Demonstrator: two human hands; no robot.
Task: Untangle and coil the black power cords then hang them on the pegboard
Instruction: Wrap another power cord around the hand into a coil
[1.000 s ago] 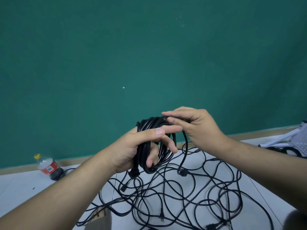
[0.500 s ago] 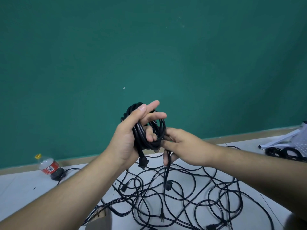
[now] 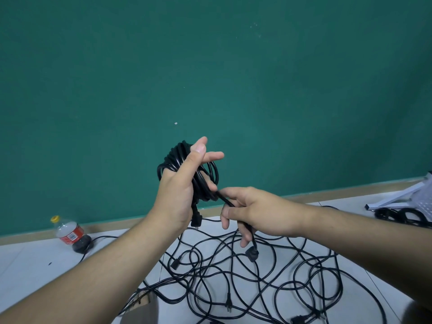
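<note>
1. Nearest me, on the white floor [image 3: 35, 265], lies the tangle [image 3: 245, 272]: loose black cords looped over one another, with several plugs among them. At its near left edge sits something brown, perhaps cardboard, too blurred to be sure.
2. Above the tangle the right hand [image 3: 257, 213] is raised, its fingers curled round the tail [image 3: 248, 228] of a cord. Thumb and forefinger pinch the tail where it leaves the coil [image 3: 170, 157]. The tail runs down through the hand, and its connector [image 3: 252, 253] dangles below the fingers.
3. Just left of it and higher, the left hand [image 3: 177, 195] holds the coil upright in the air. The loops pass round the palm. The lower fingers are curled in on the bundle, while thumb and forefinger stick up nearly straight. A plug [image 3: 196, 219] hangs from the coil under the heel of this hand.
4. The two hands come very close where tail meets coil.
5. Farther off to the left, a bottle [image 3: 69, 232] with a red label and yellow cap leans on the floor near the wall [image 3: 210, 66], and a cord runs up to its base.
6. Far right, a white pegboard [image 3: 420, 197] lies tilted on the floor, with wound cords [image 3: 397, 215] just beside it.
7. Behind it all stands the plain green wall.
</note>
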